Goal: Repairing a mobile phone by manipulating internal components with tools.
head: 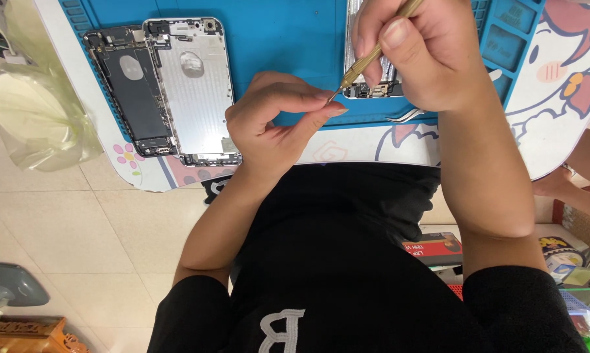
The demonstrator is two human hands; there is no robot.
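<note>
My right hand (416,55) grips a slim brass-coloured screwdriver (368,60), its tip pointing down-left to my left fingertips. My left hand (275,121) pinches thumb and forefinger together right at that tip; whatever lies between them is too small to see. Both hands hover over a blue work mat (282,39). Under my right hand lies an opened phone body (376,88), mostly hidden. At the left of the mat lie an opened silver phone shell (194,91) and, against its left side, a dark phone assembly (130,91).
Metal tweezers (405,117) rest at the mat's front edge. A clear plastic bag (30,111) hangs off the table's left end. The white table (556,131) has a cartoon print. A red box (433,247) and clutter sit at lower right; another person's arm (586,180) shows at right.
</note>
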